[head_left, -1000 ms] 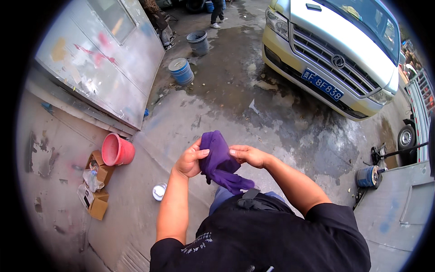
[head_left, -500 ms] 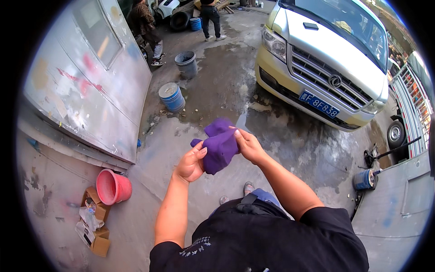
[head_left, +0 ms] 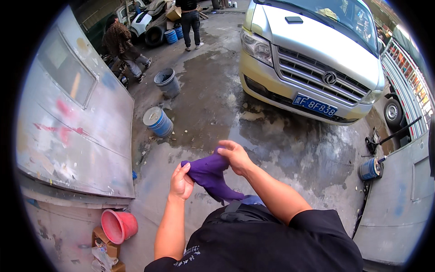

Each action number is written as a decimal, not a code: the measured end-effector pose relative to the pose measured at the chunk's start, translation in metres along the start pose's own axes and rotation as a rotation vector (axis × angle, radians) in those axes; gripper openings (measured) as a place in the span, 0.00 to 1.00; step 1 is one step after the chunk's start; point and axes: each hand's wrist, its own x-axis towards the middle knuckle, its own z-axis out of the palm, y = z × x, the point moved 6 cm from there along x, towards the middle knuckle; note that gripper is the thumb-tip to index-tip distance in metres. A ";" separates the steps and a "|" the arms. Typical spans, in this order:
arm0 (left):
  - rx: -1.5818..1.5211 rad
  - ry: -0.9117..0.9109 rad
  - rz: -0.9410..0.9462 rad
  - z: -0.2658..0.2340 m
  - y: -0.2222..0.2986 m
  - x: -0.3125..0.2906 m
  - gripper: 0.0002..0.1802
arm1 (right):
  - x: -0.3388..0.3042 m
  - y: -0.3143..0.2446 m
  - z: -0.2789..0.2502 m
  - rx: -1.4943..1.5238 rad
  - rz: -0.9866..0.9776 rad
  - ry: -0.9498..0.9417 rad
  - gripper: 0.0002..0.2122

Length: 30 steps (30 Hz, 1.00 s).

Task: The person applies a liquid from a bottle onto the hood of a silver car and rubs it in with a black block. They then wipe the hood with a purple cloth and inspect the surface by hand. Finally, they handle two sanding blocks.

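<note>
A purple cloth is stretched between my two hands in front of my body, its lower end hanging down toward my waist. My left hand pinches its left corner between thumb and fingers. At the upper right edge, my right hand has the cloth between thumb and fingers, the other fingers partly extended. Beyond my hands, a white and yellowish van faces me at the upper right, with a small dark flat object on its bonnet.
A blue lidded bucket and a grey bucket stand ahead on wet concrete. A paint-marked metal door is at left, a red bucket below it. Two people are farther off. At right are a metal panel and a blue can.
The bunched cloth is now spread wider and hangs lower. Both hands have moved down in the picture. The view has shifted, and the person at far left is now more bent over.
</note>
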 end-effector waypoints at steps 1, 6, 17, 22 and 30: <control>-0.002 0.043 0.009 -0.003 0.000 0.009 0.06 | 0.009 0.000 -0.006 0.039 -0.013 0.035 0.20; 0.194 0.248 0.092 -0.034 0.007 0.059 0.16 | 0.042 -0.016 -0.017 -0.055 -0.066 0.194 0.16; 1.293 0.214 0.133 -0.068 0.066 0.159 0.08 | 0.100 -0.046 0.019 -1.370 -0.538 -0.140 0.22; 1.508 -0.089 0.654 -0.070 0.103 0.243 0.13 | 0.147 -0.057 -0.007 -1.379 -0.642 0.117 0.12; 0.001 -0.517 -0.164 -0.010 0.158 0.358 0.40 | 0.201 -0.175 0.017 0.081 -0.327 -0.123 0.18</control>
